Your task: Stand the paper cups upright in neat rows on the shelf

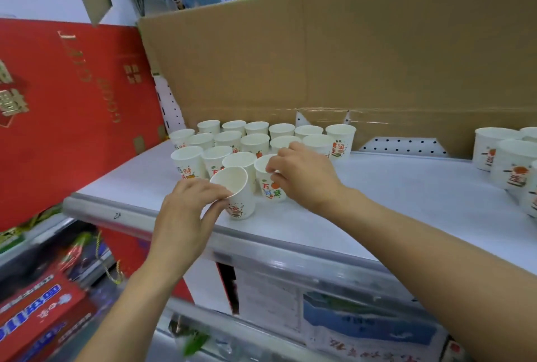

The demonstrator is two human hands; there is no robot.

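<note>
Several white printed paper cups [255, 141] stand upright in rows at the back left of the white shelf [392, 196]. My left hand [189, 216] grips a tilted paper cup [236, 190] at its rim, near the shelf's front edge. My right hand [302, 175] pinches the rim of another cup [268, 184] that stands at the right end of the front row. A few more cups [511, 164] are grouped at the far right of the shelf.
A brown cardboard sheet [348, 56] rises behind the shelf. A large red gift box [72, 112] stands to the left. Boxed goods fill the lower shelf [348, 321] and the floor area at bottom left.
</note>
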